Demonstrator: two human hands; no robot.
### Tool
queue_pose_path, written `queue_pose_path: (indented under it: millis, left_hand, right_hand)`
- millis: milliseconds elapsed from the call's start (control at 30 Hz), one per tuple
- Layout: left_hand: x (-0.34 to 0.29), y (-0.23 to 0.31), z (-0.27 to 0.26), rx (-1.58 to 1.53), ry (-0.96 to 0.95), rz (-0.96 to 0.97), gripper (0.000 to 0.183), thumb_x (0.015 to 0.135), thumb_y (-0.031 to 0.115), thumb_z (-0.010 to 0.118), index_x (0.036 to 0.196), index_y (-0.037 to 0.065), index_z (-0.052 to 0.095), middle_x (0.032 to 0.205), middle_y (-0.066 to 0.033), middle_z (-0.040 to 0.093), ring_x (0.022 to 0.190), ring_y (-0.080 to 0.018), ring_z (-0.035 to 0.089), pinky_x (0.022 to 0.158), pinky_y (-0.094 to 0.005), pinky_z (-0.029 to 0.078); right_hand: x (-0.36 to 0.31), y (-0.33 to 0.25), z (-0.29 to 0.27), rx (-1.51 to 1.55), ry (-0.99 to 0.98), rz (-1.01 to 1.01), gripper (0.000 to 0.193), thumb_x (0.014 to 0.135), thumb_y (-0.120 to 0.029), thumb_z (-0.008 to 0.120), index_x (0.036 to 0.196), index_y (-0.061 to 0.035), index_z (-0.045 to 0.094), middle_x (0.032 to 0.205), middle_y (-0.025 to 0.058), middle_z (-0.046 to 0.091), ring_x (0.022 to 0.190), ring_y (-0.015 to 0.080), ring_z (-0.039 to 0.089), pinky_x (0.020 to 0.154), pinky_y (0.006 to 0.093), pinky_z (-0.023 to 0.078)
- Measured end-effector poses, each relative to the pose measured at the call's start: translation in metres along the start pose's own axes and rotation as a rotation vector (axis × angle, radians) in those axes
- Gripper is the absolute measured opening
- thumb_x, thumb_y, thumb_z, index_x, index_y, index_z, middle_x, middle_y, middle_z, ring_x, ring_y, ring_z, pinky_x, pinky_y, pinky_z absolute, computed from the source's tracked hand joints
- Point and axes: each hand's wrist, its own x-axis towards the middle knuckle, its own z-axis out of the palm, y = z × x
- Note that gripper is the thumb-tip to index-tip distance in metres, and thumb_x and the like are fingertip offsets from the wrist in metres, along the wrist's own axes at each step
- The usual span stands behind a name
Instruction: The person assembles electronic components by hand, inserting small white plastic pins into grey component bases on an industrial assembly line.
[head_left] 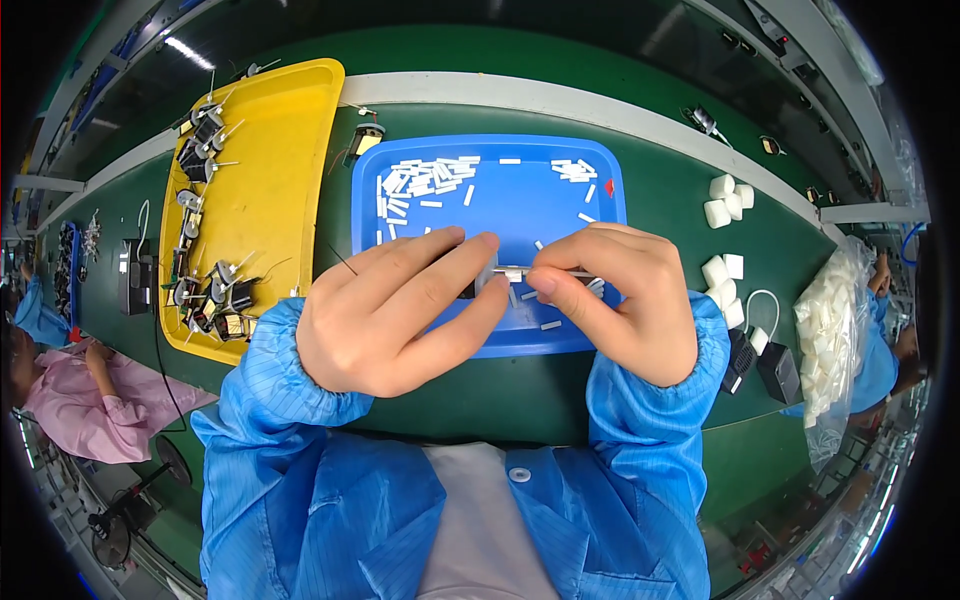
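Small dark assembly (467, 290) held over the near middle of the blue tray (510, 205), mostly hidden by fingers. Short white piece (511, 275) in the gap between the two hands' fingertips. Thin rod (572, 273), metallic, extends rightward from there.

Left hand (385, 312): fingers bent around the assembly, gripping it; exact contact covered. Right hand (630, 297): thumb and forefinger pinched on the rod, just right of the white piece.

Blue tray: loose heap of small white tubes (425, 180) at far left, smaller cluster at far right, singles scattered between. Red mark (609, 187) on the tray's right side, toward the far corner.

Left of it, yellow tray (268, 180): dark assemblies (207, 130) with grey discs and thin rods, lined along its left side and bunched near. One more assembly (365, 142) on the green bench (540, 395), between the trays at their far ends.

Right: white blocks (717, 213) in two groups; black boxes (780, 373) nearer; clear bag (838, 325) of white pieces beyond, to the right.

Far left, a co-worker's pink garment (90, 405). Far right, another in blue (872, 350).
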Motion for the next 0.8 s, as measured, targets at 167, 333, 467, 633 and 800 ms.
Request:
queue_pose_path:
  millis: [167,333,467,633,800]
  left_hand:
    - [0.002,-0.002,-0.001,-0.022,-0.013,-0.022,0.030,0.069,0.006,0.062,0.099,0.001,0.064,0.102,-0.0195,0.064,0.086,-0.0306,0.066,0.065,-0.0305,0.056]
    - [0.002,-0.002,0.001,-0.035,0.017,-0.044,0.030,0.069,0.006,0.062,0.099,0.001,0.065,0.101,-0.0186,0.064,0.086,-0.0297,0.066,0.066,-0.0301,0.055]
    - [0.002,-0.001,0.008,0.020,0.098,-0.031,0.029,0.061,0.010,0.063,0.090,0.008,0.066,0.097,-0.0137,0.065,0.081,-0.0235,0.066,0.063,-0.0270,0.056]
    - [0.001,0.000,0.003,0.007,0.043,-0.091,0.030,0.062,0.008,0.064,0.091,0.009,0.066,0.096,-0.0135,0.066,0.082,-0.0244,0.067,0.063,-0.0282,0.056]
    - [-0.002,0.001,0.000,0.005,0.067,-0.105,0.029,0.063,0.008,0.063,0.092,0.009,0.067,0.097,-0.0138,0.066,0.082,-0.0248,0.067,0.063,-0.0283,0.056]
  right_hand:
    - [0.002,-0.002,0.002,0.115,0.007,0.118,0.010,0.083,-0.012,0.065,0.085,-0.0021,0.064,0.074,0.0108,0.064,0.064,0.0236,0.061,0.057,0.0313,0.048]
    - [0.001,-0.005,0.003,0.203,0.072,0.205,0.010,0.083,-0.011,0.065,0.085,-0.0013,0.064,0.074,0.0098,0.064,0.065,0.0213,0.062,0.055,0.0286,0.048]
    - [0.001,-0.007,0.006,0.138,0.045,0.197,0.010,0.081,-0.010,0.066,0.087,-0.0016,0.065,0.075,0.0093,0.065,0.064,0.0192,0.062,0.052,0.0271,0.048]
    - [0.001,-0.004,0.012,0.065,0.106,0.156,0.012,0.079,-0.010,0.069,0.087,-0.0021,0.065,0.073,0.0083,0.064,0.062,0.0184,0.062,0.053,0.0264,0.048]
    - [-0.001,-0.008,0.001,0.112,0.140,0.186,0.012,0.077,-0.009,0.071,0.084,-0.0014,0.067,0.074,0.0077,0.066,0.061,0.0178,0.061,0.054,0.0260,0.048]
